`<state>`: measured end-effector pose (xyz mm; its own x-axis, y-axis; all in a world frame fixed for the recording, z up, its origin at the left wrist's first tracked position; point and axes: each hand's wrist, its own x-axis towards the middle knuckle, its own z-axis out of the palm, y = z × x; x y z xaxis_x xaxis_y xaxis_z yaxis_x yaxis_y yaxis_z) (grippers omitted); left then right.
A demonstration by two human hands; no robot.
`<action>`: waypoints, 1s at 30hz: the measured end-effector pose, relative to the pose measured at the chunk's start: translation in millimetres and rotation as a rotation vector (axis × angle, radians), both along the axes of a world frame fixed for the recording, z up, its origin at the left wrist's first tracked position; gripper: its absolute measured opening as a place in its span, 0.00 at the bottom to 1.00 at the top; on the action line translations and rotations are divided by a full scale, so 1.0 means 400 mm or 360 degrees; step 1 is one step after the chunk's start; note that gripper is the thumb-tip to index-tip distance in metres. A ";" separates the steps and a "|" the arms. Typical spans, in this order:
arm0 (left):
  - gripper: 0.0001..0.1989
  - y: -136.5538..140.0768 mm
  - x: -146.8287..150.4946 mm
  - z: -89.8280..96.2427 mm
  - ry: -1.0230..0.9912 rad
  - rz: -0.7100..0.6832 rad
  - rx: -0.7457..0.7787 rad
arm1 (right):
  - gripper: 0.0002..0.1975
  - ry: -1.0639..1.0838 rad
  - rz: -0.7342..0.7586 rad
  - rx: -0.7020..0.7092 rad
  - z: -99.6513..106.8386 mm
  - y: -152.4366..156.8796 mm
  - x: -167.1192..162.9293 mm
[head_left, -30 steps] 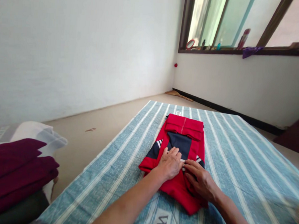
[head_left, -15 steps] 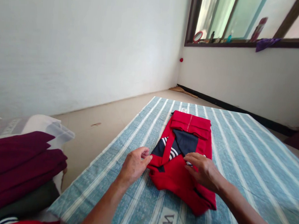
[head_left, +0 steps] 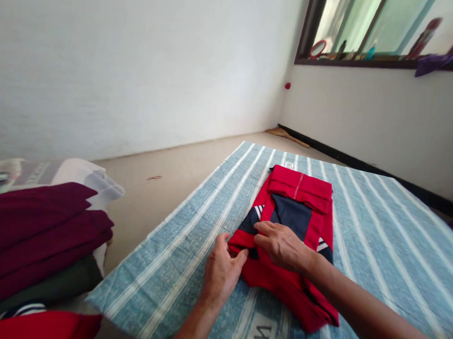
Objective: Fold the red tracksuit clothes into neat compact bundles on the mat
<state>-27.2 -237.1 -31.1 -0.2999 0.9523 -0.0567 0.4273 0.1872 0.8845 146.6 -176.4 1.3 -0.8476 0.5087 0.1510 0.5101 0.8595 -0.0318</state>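
Note:
A partly folded red and navy jacket with white stripes lies on a blue-and-white striped sheet. My left hand is at the jacket's left edge, with the thumb and fingers closed round a red strip of its fabric. Reaching across the middle of the jacket, my right hand has curled fingers pinching the cloth just right of my left hand. The front end of the jacket hangs loose and uneven towards me. My right hand and forearm cover part of the lower body.
At the left stand folded maroon clothes on a dark green piece, with red cloth in front and a clear plastic bag behind. A white wall and a window bound the room.
My right hand has moved left across the jacket, close to my left hand. The left fingers have shifted onto the sleeve's edge. The view has turned slightly left.

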 end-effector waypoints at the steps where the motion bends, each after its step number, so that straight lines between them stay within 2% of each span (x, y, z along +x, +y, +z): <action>1: 0.25 -0.001 0.002 -0.003 0.0017 0.0013 0.0028 | 0.10 0.0032 -0.0007 -0.0009 0.004 0.001 0.004; 7: 0.16 -0.015 -0.005 -0.028 0.0170 -0.0075 0.0241 | 0.11 0.0203 0.0008 -0.0150 0.032 -0.001 0.042; 16: 0.19 -0.012 -0.017 -0.072 0.0632 -0.0180 0.0621 | 0.09 -0.0011 0.0021 -0.0157 0.012 -0.012 0.043; 21: 0.22 -0.022 -0.025 -0.070 0.0994 -0.0303 0.0724 | 0.09 -0.0033 -0.0008 -0.0193 0.017 -0.011 0.041; 25: 0.22 -0.027 -0.033 -0.049 0.1282 -0.0516 0.0619 | 0.09 -0.0018 -0.0029 -0.0219 0.014 -0.010 0.045; 30: 0.21 -0.028 -0.037 0.008 0.1485 -0.0757 0.0234 | 0.09 0.0072 -0.0042 -0.0252 0.004 -0.010 0.046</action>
<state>-41.9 -248.5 -28.0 0.2404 0.9620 0.1293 0.9508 -0.2602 0.1684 165.0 -180.2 3.1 -0.8278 0.5512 0.1048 0.5275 0.8282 -0.1891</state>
